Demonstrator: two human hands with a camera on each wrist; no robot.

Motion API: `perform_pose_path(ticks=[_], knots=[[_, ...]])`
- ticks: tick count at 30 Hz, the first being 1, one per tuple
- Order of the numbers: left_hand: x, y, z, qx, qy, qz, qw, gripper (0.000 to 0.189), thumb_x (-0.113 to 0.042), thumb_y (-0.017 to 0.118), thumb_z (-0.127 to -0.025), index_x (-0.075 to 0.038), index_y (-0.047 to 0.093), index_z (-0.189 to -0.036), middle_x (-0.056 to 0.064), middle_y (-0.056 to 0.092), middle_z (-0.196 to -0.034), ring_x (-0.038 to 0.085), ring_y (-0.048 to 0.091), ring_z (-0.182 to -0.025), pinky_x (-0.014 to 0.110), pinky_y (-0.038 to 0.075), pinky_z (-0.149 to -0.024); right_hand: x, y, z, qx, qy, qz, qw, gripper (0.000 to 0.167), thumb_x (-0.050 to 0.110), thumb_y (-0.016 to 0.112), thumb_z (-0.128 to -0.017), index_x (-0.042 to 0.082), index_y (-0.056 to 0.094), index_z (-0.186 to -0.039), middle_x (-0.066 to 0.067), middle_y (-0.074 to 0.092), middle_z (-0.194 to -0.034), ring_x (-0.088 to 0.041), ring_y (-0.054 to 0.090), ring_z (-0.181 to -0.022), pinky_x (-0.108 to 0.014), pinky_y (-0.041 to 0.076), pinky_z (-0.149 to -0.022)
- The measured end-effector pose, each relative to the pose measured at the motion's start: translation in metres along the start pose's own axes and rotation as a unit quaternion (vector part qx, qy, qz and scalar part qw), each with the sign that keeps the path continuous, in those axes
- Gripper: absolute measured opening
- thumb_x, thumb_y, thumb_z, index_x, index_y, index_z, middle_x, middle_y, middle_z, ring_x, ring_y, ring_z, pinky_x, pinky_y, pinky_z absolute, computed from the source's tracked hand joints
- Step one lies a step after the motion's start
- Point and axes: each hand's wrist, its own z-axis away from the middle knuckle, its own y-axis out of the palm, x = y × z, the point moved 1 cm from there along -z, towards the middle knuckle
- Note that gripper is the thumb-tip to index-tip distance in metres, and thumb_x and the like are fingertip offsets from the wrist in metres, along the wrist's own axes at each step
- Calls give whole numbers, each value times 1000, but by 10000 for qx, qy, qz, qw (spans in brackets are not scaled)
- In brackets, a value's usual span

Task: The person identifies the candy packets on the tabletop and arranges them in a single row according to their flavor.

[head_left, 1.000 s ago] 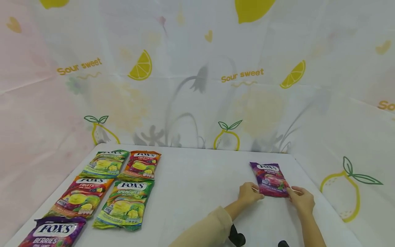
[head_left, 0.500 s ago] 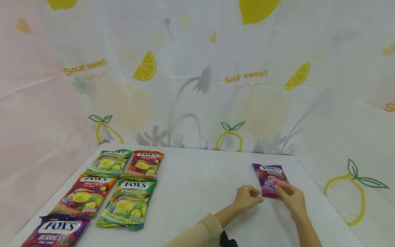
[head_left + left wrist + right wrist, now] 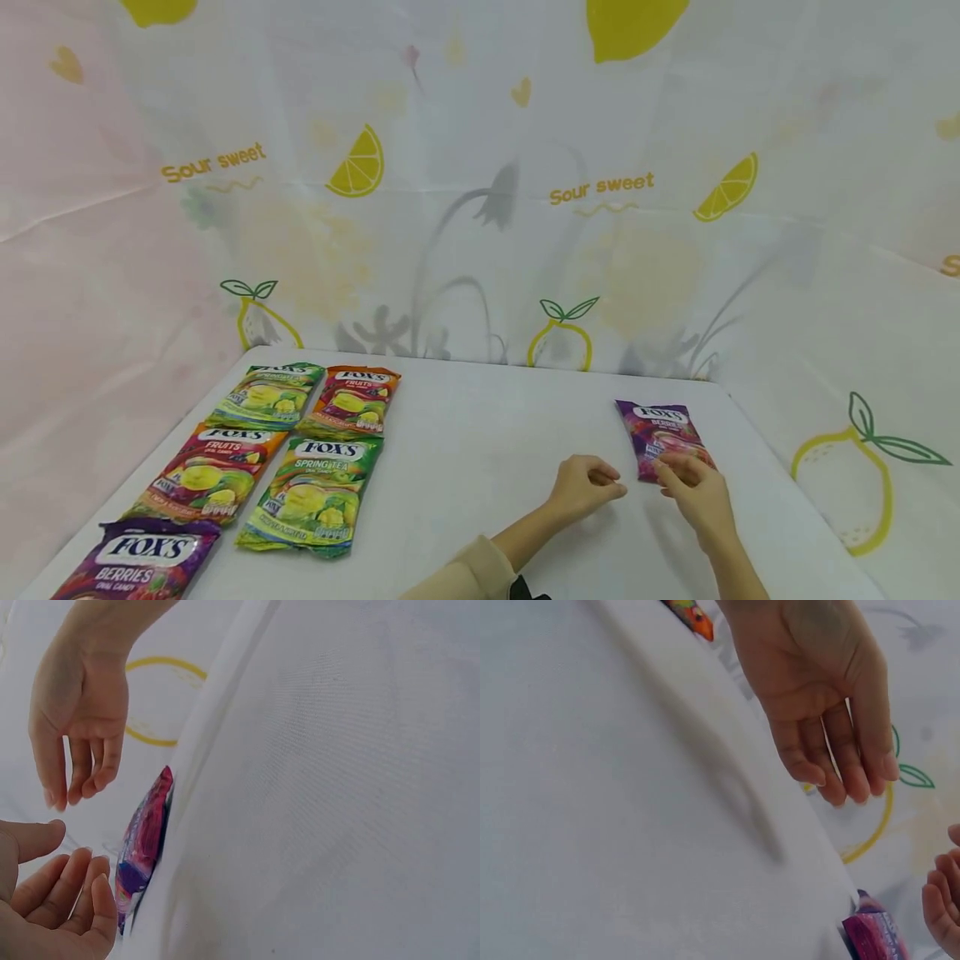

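Purple Berries bag point(image 3: 647, 429) lies on the far right part of the table point(image 3: 487, 433), released: a second ago the left hand point(image 3: 583, 487) and right hand point(image 3: 699, 497) pinched its near corners. Its placing thus looks finished. Both now hover above the table, fingers relaxed, slightly bent, gripping nothing.

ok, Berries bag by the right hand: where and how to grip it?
Probably by its two corners nearest the person: left hand from the left, right hand from the right. The Berries bag lies flat, face up, plump in the middle and thinner at the ends; it is the only bag on the right side of the table, so both sides look reachable.
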Motion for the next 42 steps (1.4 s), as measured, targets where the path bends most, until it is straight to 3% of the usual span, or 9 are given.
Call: perform_pose_path(ticks=[15,26,35,42], knots=[[-7,-24,25,230,97,190,9995,17,-7,73,-76,5,69,-86,4,69,-73,-4,55,-60,14,47,-57,13,22,23,73,-236,-131,9996,33,16,62,-91,-10,60,-111,-17,68,-94,-13,62,-72,-20,51,-65],[-9,-40,42,294,78,552,9980,20,-7,72,-76,8,67,-88,10,69,-76,-1,57,-62,16,48,-59,17,35,38,209,-297,-196,9991,29,12,64,-89,-9,62,-108,-16,68,-89,-14,61,-68,-20,51,-63],[-9,-50,52,400,123,621,9972,20,-7,70,-79,8,67,-90,13,69,-80,1,59,-65,16,49,-63,17,45,48,158,-851,15,9962,21,13,66,-86,-4,65,-99,-5,63,-76,-7,55,-60,-21,49,-59],[-10,-57,61,435,134,593,9972,21,-8,70,-80,10,66,-91,13,69,-82,0,58,-67,16,49,-66,18,52,53,163,-1001,7,9948,17,9,67,-85,-4,66,-96,-2,62,-72,-5,53,-57,-21,48,-57]])
